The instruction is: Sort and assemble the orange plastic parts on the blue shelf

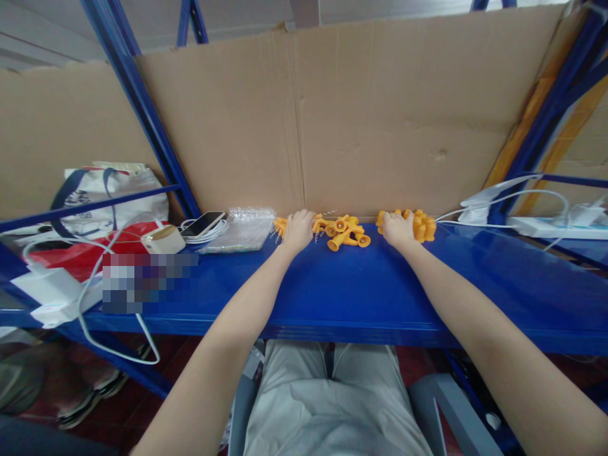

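Observation:
On the blue shelf, my left hand [298,232] is curled down over a pile of orange-yellow plastic pieces with thin metal spirals [279,226], which look like corkscrew parts. Its fingertips are hidden in the pile. Just right of it lies a heap of orange-yellow pieces with round, cup-like ends [349,232]. Farther right, my right hand [398,229] is closed over the left side of a cluster of orange-yellow knobbed pieces [424,226]. Several of these stand close together beside its fingers. How firmly either hand grips a single piece is hidden.
A clear plastic bag [249,229], a phone [204,224] on a coiled white cable and a white charger [163,239] lie to the left. Behind rises a cardboard panel [356,120]. Power strips [546,227] with cables sit at both sides. Another person's legs [61,373] show lower left.

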Demonstrator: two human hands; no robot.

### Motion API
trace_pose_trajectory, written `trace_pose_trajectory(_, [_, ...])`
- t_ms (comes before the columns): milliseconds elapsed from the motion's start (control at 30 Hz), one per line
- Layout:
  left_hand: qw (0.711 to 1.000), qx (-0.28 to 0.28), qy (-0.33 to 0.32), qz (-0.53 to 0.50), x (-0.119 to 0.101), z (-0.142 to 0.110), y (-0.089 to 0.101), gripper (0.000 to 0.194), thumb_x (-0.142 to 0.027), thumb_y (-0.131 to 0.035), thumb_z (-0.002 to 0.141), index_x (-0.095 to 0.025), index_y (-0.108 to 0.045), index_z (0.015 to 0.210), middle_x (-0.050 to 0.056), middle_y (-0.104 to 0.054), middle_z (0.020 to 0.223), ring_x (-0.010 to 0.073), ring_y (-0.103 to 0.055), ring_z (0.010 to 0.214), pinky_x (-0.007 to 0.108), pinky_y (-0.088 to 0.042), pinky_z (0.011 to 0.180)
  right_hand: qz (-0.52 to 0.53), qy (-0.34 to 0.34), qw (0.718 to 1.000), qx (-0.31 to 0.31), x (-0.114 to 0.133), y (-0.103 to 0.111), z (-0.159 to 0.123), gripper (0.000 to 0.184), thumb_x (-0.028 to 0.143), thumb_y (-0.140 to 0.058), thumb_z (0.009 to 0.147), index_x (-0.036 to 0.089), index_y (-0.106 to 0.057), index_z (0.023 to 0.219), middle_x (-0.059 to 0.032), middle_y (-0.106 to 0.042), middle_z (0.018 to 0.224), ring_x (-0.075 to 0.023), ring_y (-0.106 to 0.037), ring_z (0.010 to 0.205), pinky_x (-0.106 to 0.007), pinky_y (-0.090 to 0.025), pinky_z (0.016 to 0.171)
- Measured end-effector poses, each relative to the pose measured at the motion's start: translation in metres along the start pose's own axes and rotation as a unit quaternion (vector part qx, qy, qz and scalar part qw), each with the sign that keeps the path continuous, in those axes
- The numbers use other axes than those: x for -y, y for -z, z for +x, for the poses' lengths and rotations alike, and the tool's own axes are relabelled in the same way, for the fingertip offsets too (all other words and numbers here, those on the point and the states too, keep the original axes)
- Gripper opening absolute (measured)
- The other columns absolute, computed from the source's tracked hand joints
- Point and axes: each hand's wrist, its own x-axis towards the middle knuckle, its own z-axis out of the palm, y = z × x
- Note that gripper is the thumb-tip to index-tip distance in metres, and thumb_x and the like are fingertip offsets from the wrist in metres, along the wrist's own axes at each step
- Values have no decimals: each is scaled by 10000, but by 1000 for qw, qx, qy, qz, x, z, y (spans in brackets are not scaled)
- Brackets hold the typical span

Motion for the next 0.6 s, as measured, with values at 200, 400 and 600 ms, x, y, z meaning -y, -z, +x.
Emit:
trace_pose_trajectory(200, [1000, -5, -8, -3, 1, 1, -3, 317, -146, -423, 993, -180, -668, 1193, 131, -678, 1182, 279, -611, 1145, 399, -439, 970, 5, -29, 999, 37, 0, 6, 1, 416, 142, -363, 936, 76, -574, 1288, -239, -696, 1228, -339, -601, 1181, -550, -300, 1041])
trace_pose_trajectory(400, [1000, -21, -15, -14, 3, 1, -8, 308, -131, -429, 985, -182, -670, 1171, 126, -677, 1145, 274, -618, 1121, 397, -452, 965, 30, -43, 997, 50, -9, -2, 1, 477, 128, -340, 929, 110, -591, 1334, -230, -660, 1319, -363, -556, 1264, -636, -264, 1091])
trace_pose_trajectory(600, [998, -34, -35, -36, 11, 5, -17, 307, -113, -432, 971, -178, -658, 1168, 115, -669, 1118, 267, -614, 1084, 398, -479, 966, 37, -48, 997, 51, -17, -7, 3, 532, 146, -347, 931, 164, -602, 1397, -185, -600, 1429, -368, -465, 1370, -713, -231, 1129])
